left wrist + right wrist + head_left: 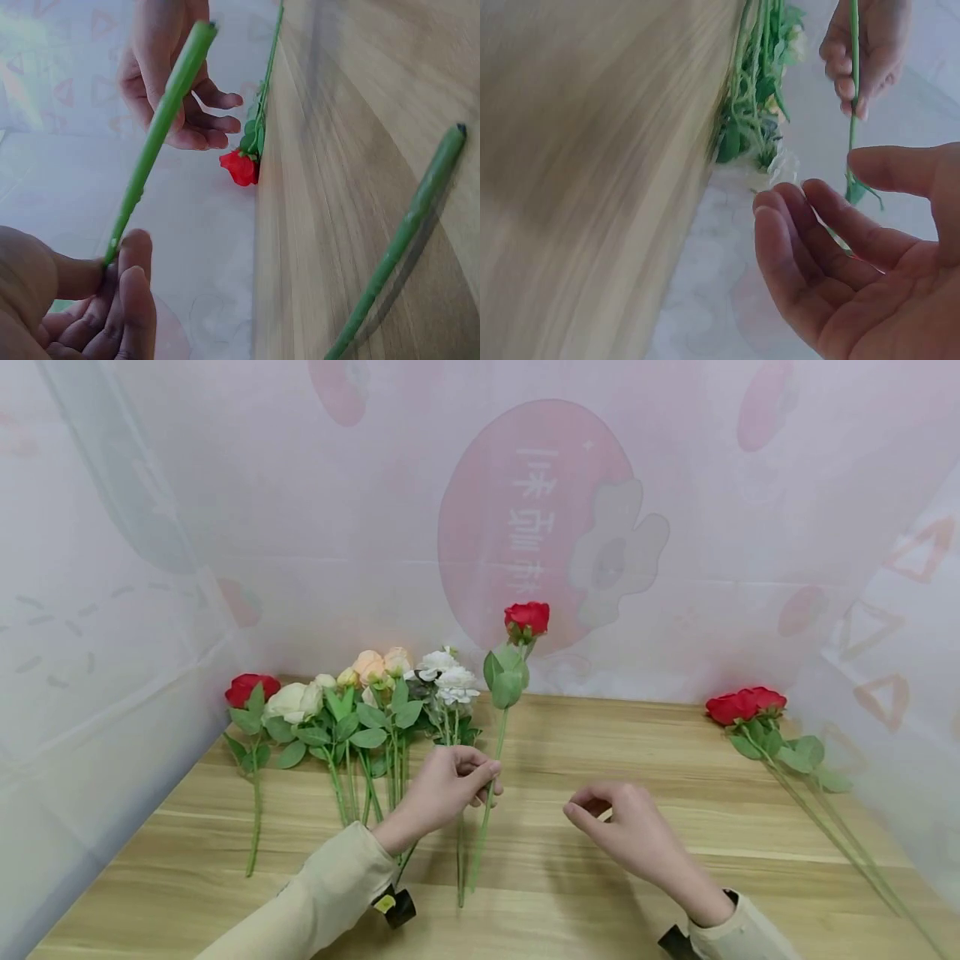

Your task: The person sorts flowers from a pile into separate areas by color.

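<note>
My left hand [448,783] pinches the green stem of a red artificial rose [527,620], held upright with its bloom above the table's back edge. In the left wrist view, the stem [159,127] passes between thumb and fingertips, its cut end free. To the right of it, my right hand [637,831] hovers over the table with loosely bent fingers and nothing in them. The right wrist view shows a gap between its thumb and fingers. White flowers [453,681] lie just left of the held rose, their stems partly behind my left hand.
Peach flowers [372,667], a cream rose [294,702] and another red rose [251,690] lie along the left of the wooden table [600,735]. Red roses [742,703] with long stems lie at the right. Printed cloth walls [360,510] enclose the back and sides.
</note>
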The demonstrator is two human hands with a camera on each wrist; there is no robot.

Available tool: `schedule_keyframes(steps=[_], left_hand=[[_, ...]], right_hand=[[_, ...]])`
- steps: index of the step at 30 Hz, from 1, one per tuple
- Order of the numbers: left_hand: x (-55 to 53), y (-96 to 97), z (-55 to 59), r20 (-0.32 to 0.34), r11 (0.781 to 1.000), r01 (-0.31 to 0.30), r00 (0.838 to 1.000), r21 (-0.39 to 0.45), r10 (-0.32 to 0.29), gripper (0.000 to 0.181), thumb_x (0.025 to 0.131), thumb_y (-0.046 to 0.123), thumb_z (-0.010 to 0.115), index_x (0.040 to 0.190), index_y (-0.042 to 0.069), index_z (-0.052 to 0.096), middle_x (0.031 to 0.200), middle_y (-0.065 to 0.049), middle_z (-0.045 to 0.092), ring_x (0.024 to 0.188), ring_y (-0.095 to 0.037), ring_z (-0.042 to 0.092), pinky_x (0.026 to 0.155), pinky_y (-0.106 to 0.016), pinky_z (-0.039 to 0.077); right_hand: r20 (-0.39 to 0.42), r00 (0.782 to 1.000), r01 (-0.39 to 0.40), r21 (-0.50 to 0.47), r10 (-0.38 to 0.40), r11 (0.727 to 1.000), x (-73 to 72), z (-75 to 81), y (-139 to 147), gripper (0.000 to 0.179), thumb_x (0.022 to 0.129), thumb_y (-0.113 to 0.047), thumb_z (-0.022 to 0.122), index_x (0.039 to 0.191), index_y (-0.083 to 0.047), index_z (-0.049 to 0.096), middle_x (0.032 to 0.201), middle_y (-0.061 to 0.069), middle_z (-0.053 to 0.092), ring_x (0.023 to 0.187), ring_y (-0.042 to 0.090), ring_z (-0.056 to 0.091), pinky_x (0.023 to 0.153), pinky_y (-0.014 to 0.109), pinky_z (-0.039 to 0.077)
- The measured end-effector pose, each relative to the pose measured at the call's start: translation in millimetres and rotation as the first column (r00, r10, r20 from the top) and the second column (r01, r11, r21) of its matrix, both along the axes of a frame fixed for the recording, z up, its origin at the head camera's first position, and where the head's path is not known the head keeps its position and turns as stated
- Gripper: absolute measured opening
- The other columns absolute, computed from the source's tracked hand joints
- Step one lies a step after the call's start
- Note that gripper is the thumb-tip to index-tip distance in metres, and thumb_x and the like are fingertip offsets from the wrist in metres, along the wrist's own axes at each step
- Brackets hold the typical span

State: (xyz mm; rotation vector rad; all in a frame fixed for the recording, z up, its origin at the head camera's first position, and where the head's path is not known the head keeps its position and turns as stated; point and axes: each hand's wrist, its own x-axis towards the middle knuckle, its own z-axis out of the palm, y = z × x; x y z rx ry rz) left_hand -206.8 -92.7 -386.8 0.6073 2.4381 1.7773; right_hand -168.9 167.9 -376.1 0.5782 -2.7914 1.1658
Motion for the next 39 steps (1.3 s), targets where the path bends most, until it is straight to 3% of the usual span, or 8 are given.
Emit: schedule_keyframes(steps=[4,9,13,18,23,30,35,39], left_hand=[[1.5,1.8,1.4,-0.015,0.995,0.005,1.0,0.104,-0.003,0.018,0.099,0.021,0.062,0.093,0.008,0.072,0.08,-0.007,0.071,0.072,-0.023,0.067,0.07,-0.045,0.056],[7.5,7.1,2.8,0.001,0.984,-0.004,1.0,0.176,0.004,0.021,0.096,0.028,0.066,0.096,0.01,0.076,0.087,-0.005,0.073,0.084,-0.023,0.069,0.075,-0.038,0.056],[12.4,12.3,1.5,0.042,0.974,-0.034,0.999,0.222,0.026,0.024,0.092,0.03,0.071,0.101,0.009,0.079,0.098,-0.007,0.073,0.092,-0.025,0.068,0.08,-0.037,0.054],[18.3,17.9,0.8,0.1,0.961,-0.046,0.995,0.273,0.019,0.025,0.092,0.027,0.073,0.104,0.005,0.077,0.104,-0.01,0.072,0.095,-0.023,0.067,0.082,-0.038,0.053],[23.6,20.3,1.7,0.114,0.954,-0.039,0.993,0.298,0.005,0.025,0.092,0.026,0.072,0.102,0.004,0.077,0.104,-0.011,0.072,0.099,-0.022,0.066,0.081,-0.038,0.054],[25.2,23.2,-3.3,0.143,0.959,-0.03,0.99,0.282,-0.011,0.025,0.091,0.026,0.073,0.102,0.004,0.078,0.099,-0.012,0.073,0.093,-0.023,0.067,0.078,-0.039,0.055],[26.0,24.2,-6.1,0.116,0.969,0.016,0.992,0.245,-0.046,0.022,0.092,0.026,0.072,0.101,0.006,0.078,0.096,-0.009,0.073,0.09,-0.022,0.068,0.074,-0.037,0.057],[26.0,24.8,-5.8,0.094,0.97,0.064,0.992,0.236,-0.089,0.024,0.094,0.025,0.07,0.104,0.005,0.076,0.099,-0.009,0.072,0.092,-0.027,0.068,0.073,-0.036,0.057]], right_hand=[[0.124,0.989,-0.067,-0.142,0.085,0.988,4.6,0.1,-6.5,0.017,0.095,-0.028,0.067,0.095,-0.011,0.073,0.082,-0.003,0.068,0.078,0.021,0.065,0.064,0.032,0.055],[0.254,0.941,-0.128,-0.343,0.223,0.931,9.1,0.0,-19.6,0.022,0.098,-0.022,0.064,0.104,-0.002,0.071,0.088,0.008,0.069,0.08,0.028,0.066,0.065,0.038,0.056],[0.31,0.912,-0.117,-0.427,0.267,0.897,11.3,1.6,-33.7,0.026,0.098,-0.026,0.064,0.105,-0.001,0.07,0.09,0.013,0.069,0.082,0.029,0.065,0.068,0.045,0.056],[0.31,0.916,-0.081,-0.477,0.254,0.875,13.0,3.4,-46.4,0.028,0.097,-0.028,0.065,0.103,-0.001,0.07,0.087,0.016,0.067,0.077,0.031,0.064,0.067,0.045,0.056],[0.261,0.942,-0.07,-0.461,0.211,0.885,13.8,2.8,-50.0,0.024,0.096,-0.026,0.066,0.098,-0.002,0.069,0.081,0.017,0.065,0.062,0.02,0.058,0.06,0.033,0.053],[0.222,0.95,-0.097,-0.45,0.217,0.888,15.2,0.1,-48.3,0.017,0.094,-0.02,0.069,0.087,-0.004,0.07,0.074,0.014,0.064,0.056,0.015,0.055,0.054,0.031,0.052],[0.157,0.969,-0.131,-0.322,0.189,0.938,15.9,1.1,-42.9,0.02,0.093,-0.017,0.07,0.075,-0.008,0.07,0.065,0.004,0.062,0.055,0.015,0.056,0.049,0.026,0.048],[0.105,0.979,-0.148,-0.234,0.176,0.961,17.0,4.4,-31.3,0.02,0.092,-0.015,0.071,0.072,-0.013,0.071,0.063,-0.002,0.063,0.056,0.013,0.058,0.049,0.023,0.044]])
